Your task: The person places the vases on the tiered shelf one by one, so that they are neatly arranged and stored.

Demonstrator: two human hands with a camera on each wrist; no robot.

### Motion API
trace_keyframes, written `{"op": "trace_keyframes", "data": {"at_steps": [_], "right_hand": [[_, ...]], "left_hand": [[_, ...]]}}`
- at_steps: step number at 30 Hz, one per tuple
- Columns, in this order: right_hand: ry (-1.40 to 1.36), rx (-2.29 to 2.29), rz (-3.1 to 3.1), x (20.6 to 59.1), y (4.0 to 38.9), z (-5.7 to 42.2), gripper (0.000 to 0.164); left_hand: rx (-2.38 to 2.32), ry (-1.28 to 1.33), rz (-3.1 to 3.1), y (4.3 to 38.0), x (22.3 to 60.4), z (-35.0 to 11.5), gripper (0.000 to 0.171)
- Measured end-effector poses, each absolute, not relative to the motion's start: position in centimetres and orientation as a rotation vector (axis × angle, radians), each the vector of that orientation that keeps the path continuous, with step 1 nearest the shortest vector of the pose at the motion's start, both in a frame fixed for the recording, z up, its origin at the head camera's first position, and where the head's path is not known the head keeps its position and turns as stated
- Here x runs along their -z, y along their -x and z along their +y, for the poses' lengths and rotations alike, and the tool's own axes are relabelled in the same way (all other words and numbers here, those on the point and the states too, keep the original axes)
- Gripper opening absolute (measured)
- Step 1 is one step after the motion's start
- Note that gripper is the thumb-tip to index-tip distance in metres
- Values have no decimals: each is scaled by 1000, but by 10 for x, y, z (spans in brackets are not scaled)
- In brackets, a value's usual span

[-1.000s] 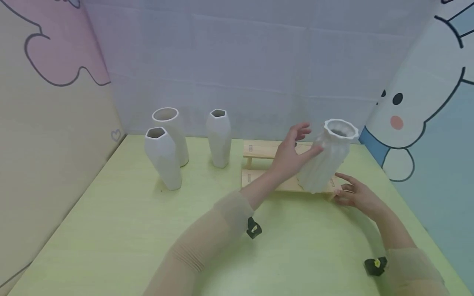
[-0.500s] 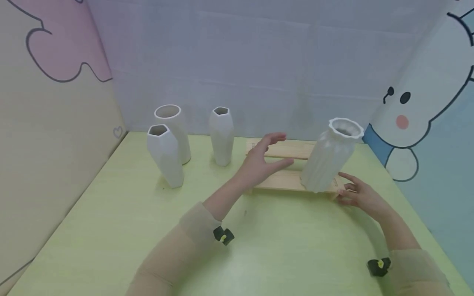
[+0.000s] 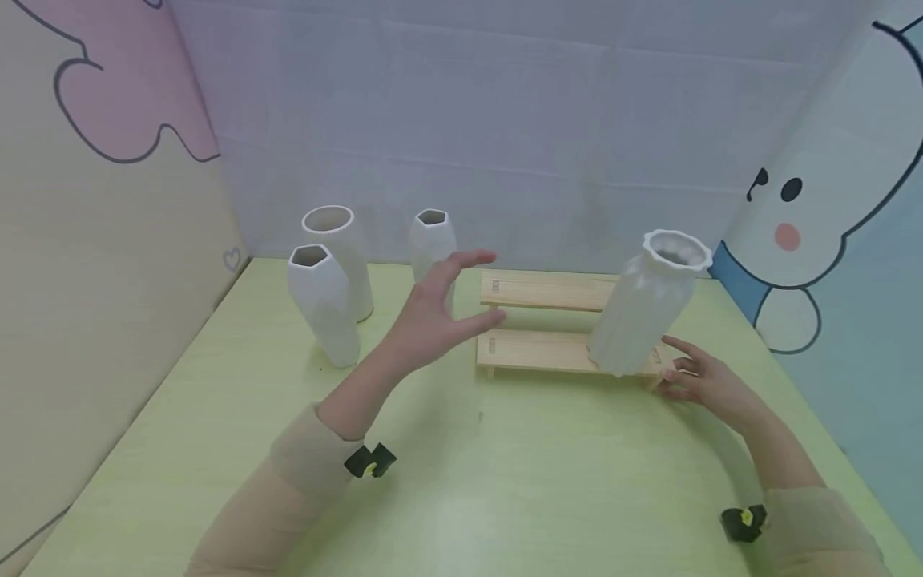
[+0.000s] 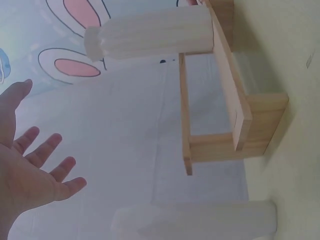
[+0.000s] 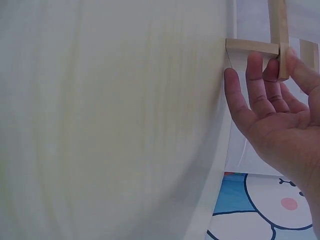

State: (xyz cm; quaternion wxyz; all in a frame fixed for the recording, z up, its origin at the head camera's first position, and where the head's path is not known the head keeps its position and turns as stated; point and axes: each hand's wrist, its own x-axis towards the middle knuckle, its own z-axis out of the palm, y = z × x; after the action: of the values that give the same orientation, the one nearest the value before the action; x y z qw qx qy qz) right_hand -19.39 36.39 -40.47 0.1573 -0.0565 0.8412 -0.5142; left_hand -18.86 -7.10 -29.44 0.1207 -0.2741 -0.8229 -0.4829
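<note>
A two-tier wooden shelf [image 3: 537,353] stands toward the back right of the table. On the right end of its lower tier stands a ribbed white vase [image 3: 638,312] with a scalloped rim. My right hand [image 3: 710,393] holds that end of the lower board; in the right wrist view the thumb is above the board [image 5: 283,62] and fingers lie below it. My left hand [image 3: 429,320] is in the air left of the shelf, fingers spread and holding nothing. It overlaps a faceted white vase [image 3: 430,240] in the head view.
Two more white vases stand at the left: a faceted one [image 3: 324,300] in front and a round cylindrical one [image 3: 353,256] behind it. A pale cloth [image 3: 469,104] hangs behind the table, with cartoon-printed panels [image 3: 800,280] at the sides.
My left hand has moved left, away from the ribbed vase, and now hangs in front of the middle faceted vase. The ribbed vase stays on the shelf, and my right hand keeps its place.
</note>
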Motion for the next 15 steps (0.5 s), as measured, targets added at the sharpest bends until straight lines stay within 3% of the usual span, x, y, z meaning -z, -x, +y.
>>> {"op": "trace_keyframes", "data": {"at_steps": [15], "right_hand": [[137,1558,2388,409,184,362,74]], "left_hand": [[1160,773,-2276,185,278,-136,68]]}}
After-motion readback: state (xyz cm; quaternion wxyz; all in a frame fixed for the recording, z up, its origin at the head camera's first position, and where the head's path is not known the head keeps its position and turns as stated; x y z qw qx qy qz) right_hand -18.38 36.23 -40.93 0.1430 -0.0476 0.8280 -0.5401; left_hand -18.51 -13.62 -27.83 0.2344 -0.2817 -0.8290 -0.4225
